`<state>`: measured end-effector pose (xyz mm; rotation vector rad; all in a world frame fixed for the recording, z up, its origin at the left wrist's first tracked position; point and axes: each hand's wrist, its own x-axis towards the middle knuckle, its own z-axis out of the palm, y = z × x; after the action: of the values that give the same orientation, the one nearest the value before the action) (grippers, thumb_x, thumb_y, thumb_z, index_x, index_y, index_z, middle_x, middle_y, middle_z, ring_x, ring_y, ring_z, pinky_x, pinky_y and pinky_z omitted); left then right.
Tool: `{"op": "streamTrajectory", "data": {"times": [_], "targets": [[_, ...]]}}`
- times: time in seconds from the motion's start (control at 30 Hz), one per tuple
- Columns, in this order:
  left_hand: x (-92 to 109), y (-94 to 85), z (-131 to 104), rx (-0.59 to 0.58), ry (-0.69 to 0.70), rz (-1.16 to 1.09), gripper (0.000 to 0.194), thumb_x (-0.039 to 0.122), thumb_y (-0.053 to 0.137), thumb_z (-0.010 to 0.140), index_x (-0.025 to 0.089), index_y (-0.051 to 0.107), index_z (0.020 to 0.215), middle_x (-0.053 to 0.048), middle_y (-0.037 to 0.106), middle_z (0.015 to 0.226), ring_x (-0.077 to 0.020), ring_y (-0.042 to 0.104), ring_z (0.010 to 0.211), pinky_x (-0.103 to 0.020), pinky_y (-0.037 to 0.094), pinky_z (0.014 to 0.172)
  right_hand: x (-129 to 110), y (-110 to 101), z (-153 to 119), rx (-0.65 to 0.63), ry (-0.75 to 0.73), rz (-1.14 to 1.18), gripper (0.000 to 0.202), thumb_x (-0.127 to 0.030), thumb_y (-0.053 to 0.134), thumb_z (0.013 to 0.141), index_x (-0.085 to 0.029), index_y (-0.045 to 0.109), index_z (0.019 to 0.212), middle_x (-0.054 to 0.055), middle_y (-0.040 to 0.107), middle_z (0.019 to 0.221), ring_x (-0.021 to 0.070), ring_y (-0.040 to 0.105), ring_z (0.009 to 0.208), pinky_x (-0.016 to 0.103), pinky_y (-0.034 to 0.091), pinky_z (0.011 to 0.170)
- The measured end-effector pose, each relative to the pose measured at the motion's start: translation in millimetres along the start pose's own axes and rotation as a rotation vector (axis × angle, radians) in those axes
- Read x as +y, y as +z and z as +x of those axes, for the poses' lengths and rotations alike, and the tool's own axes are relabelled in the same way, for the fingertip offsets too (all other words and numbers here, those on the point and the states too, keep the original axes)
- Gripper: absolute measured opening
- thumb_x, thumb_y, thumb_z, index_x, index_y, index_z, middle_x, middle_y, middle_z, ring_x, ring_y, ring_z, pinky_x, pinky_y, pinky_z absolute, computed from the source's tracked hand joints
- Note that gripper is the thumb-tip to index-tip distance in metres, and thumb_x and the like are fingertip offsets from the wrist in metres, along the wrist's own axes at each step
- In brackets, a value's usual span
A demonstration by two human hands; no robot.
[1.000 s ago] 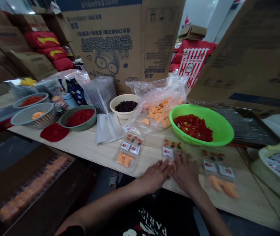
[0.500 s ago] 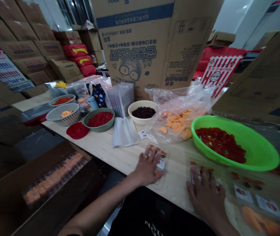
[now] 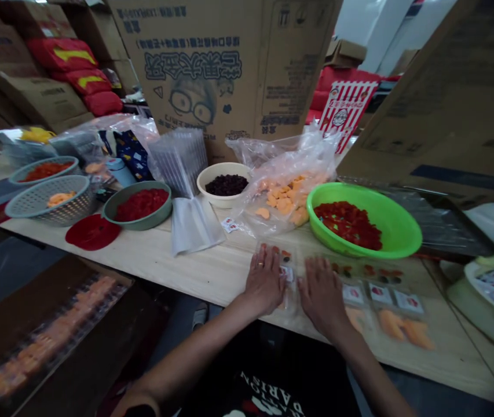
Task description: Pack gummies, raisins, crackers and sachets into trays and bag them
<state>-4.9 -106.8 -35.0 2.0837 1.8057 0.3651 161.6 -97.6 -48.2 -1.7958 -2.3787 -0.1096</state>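
Note:
My left hand [image 3: 266, 282] lies flat, fingers stretched, over the left part of a clear plastic candy box [image 3: 288, 273]. Small orange and dark pieces and a white printed card show inside that box beside my fingers. My right hand [image 3: 322, 298] is spread palm down over a neighbouring clear box [image 3: 352, 294], which also holds a card and pale orange pieces. Further right sits another filled clear box [image 3: 403, 315] with cards and large orange pieces. What lies directly under both palms is hidden.
Behind the boxes stand a green basin [image 3: 409, 240] of red pieces, a plastic bag [image 3: 247, 217] of orange pieces, a cream bowl [image 3: 224, 201] of dark pieces and a grey-green bowl [image 3: 138, 223]. A tub [image 3: 468, 301] of packets is right; an open carton [image 3: 68, 359] sits lower left.
My view has swung to the right, bringing the tub of packets in. My right hand has moved left, closer to my left hand, which stays on its box.

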Motion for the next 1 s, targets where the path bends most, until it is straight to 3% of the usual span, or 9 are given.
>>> {"op": "streamTrajectory", "data": {"times": [0.13, 0.2, 0.3, 0.37, 0.47, 0.6, 0.73, 0.83, 1.0], "targets": [[-23.1, -18.1, -0.7, -0.031, 0.110, -0.084, 0.059, 0.026, 0.040, 0.095, 0.009, 0.037, 0.151, -0.016, 0.033, 0.161, -0.0273, 0.029, 0.150, -0.044, 0.029, 0.123, -32.2, 21.2, 16.0, -0.023, -0.161, 0.110, 0.059, -0.031, 0.025, 0.102, -0.015, 0.025, 0.159, 0.016, 0.032, 0.161, 0.0314, 0.025, 0.150, 0.052, 0.030, 0.116], [-53.6, -39.8, -0.4, 0.113, 0.091, -0.076, 0.048, 0.021, 0.038, 0.095, 0.015, 0.049, 0.142, -0.012, 0.047, 0.152, -0.0224, 0.042, 0.142, -0.038, 0.037, 0.119, -34.4, 30.2, 19.2, -0.026, -0.181, 0.093, 0.061, -0.032, 0.029, 0.101, -0.016, 0.024, 0.160, 0.015, 0.032, 0.162, 0.0332, 0.023, 0.150, 0.053, 0.031, 0.115], [-114.2, -78.4, -3.9, 0.264, -0.131, 0.140, 0.040, 0.016, 0.045, 0.092, 0.015, 0.057, 0.130, -0.015, 0.050, 0.146, -0.0294, 0.044, 0.137, -0.047, 0.038, 0.115, -22.8, 35.4, 21.1, -0.009, -0.230, 0.039, 0.060, -0.035, 0.031, 0.101, -0.013, 0.033, 0.156, 0.015, 0.034, 0.160, 0.0341, 0.024, 0.149, 0.053, 0.030, 0.116], [-150.4, -95.3, -8.5, 0.208, -0.217, 0.248, 0.036, 0.014, 0.050, 0.090, 0.013, 0.060, 0.124, -0.018, 0.052, 0.141, -0.0347, 0.041, 0.138, -0.052, 0.038, 0.112, -15.6, 32.3, 23.8, -0.017, -0.258, -0.008, 0.058, -0.035, 0.032, 0.100, -0.011, 0.041, 0.152, 0.017, 0.038, 0.158, 0.0354, 0.029, 0.147, 0.054, 0.030, 0.115], [-181.0, -98.1, -16.0, 0.133, -0.206, 0.247, 0.026, 0.012, 0.047, 0.093, 0.013, 0.064, 0.113, -0.017, 0.060, 0.126, -0.0320, 0.044, 0.136, -0.046, 0.040, 0.109, -21.4, 17.4, 33.2, -0.051, -0.274, -0.060, 0.055, -0.029, 0.036, 0.097, -0.011, 0.048, 0.147, 0.019, 0.041, 0.156, 0.0383, 0.036, 0.143, 0.057, 0.033, 0.111], [-188.6, -87.2, -22.7, 0.128, -0.170, 0.171, 0.024, 0.014, 0.044, 0.096, 0.016, 0.068, 0.100, -0.014, 0.066, 0.110, -0.0257, 0.054, 0.125, -0.038, 0.044, 0.106, -62.8, -15.4, 52.9, -0.079, -0.411, 0.032, 0.051, -0.024, 0.038, 0.096, -0.015, 0.054, 0.144, 0.019, 0.039, 0.157, 0.0383, 0.034, 0.145, 0.056, 0.035, 0.111], [-191.4, -92.3, -22.9, 0.169, -0.200, 0.055, 0.021, 0.021, 0.050, 0.095, 0.017, 0.070, 0.087, -0.010, 0.070, 0.096, -0.0235, 0.066, 0.096, -0.034, 0.050, 0.087, -116.8, -39.2, 74.4, -0.202, -0.544, 0.211, 0.047, -0.023, 0.040, 0.096, -0.015, 0.059, 0.138, 0.019, 0.042, 0.154, 0.0340, 0.041, 0.141, 0.052, 0.038, 0.110], [-194.1, -98.6, -20.7, 0.245, -0.221, -0.059, 0.022, 0.018, 0.051, 0.093, 0.017, 0.071, 0.084, -0.007, 0.073, 0.088, -0.0191, 0.067, 0.084, -0.028, 0.048, 0.080, -151.5, -40.3, 91.0, -0.246, -0.596, 0.313, 0.046, -0.019, 0.041, 0.096, -0.013, 0.058, 0.137, 0.018, 0.049, 0.148, 0.0289, 0.046, 0.136, 0.044, 0.039, 0.111], [-194.9, -93.3, -20.8, 0.422, -0.274, -0.242, 0.017, 0.013, 0.053, 0.088, 0.014, 0.069, 0.083, -0.005, 0.073, 0.083, -0.0141, 0.065, 0.075, -0.022, 0.046, 0.069, -194.5, -34.8, 118.0, -0.086, -0.643, 0.262, 0.050, -0.016, 0.048, 0.090, -0.011, 0.054, 0.139, 0.020, 0.048, 0.146, 0.0335, 0.044, 0.132, 0.047, 0.040, 0.105]]}}
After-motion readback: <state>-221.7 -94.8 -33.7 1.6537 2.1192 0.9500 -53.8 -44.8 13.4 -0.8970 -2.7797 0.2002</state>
